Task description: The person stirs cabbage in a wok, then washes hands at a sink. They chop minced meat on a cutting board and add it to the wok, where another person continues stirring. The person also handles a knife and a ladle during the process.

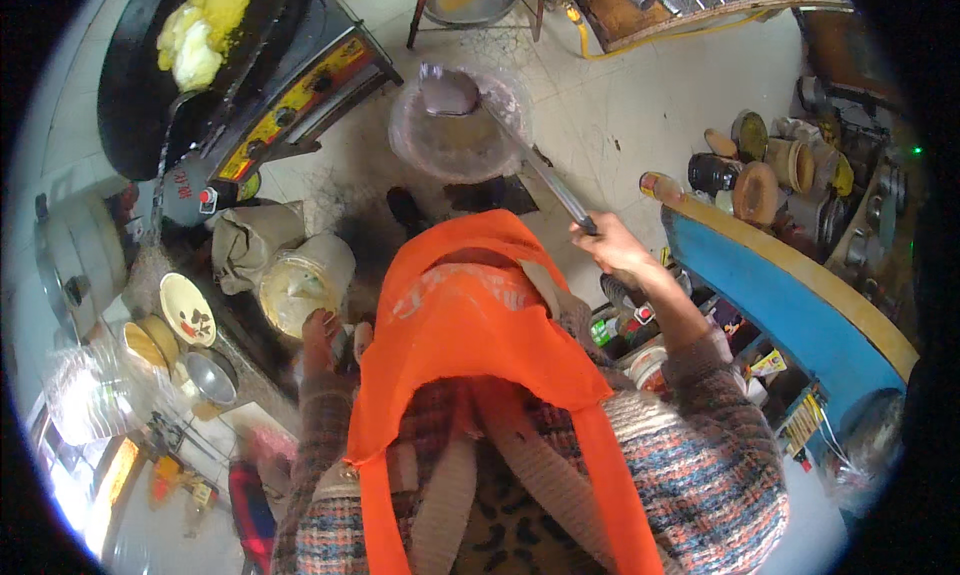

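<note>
My right hand [613, 246] grips the end of a long-handled metal ladle [541, 171], whose bowl hangs over a round, pale plastic-lined tub [409, 144] on the floor. At the left, my left hand [321, 335] is by the rim of a white bucket [289, 316]; its fingers are partly hidden, and whether they grip the rim is unclear. On a black griddle [139, 117] at the upper left lies a pale yellow, egg-like mass [206, 31], with a metal utensil [169, 136] resting at its lower edge.
A patterned bowl [187, 310] and a metal bowl [211, 377] stand on the left counter. A blue-sided counter [765, 282] with a bottle [661, 187] is at the right. Near the top are a round metal pan [471, 12] on a stand and a yellow hose [667, 41].
</note>
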A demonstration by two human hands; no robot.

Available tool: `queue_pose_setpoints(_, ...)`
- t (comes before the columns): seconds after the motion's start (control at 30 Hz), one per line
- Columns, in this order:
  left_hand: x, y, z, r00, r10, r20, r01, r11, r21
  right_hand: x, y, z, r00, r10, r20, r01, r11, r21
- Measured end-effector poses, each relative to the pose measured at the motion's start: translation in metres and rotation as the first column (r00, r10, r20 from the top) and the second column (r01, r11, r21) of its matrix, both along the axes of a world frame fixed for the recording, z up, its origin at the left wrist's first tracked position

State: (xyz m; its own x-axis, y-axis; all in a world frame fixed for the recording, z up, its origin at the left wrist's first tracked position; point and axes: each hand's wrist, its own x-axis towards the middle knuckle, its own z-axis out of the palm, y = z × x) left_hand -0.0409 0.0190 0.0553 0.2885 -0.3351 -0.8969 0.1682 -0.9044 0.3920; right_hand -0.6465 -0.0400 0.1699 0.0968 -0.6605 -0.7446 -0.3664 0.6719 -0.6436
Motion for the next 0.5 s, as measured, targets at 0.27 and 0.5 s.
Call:
queue_pose_setpoints(0.27,-0.004,-0.008,0.004,0.985,-0.160,0.059,0.165,0.983,-0.081,0.049,-0.073,-0.301,0.944,0.088,-0.318,-0.183,0.942,-0.283)
queue_pose_setpoints(0.5,0.017,0.037,0.003,0.720,-0.655,0.231,0.575,0.748,0.330,0.072,-0.136,-0.446,0.998,-0.001,-0.066,0.014,0.981,0.194)
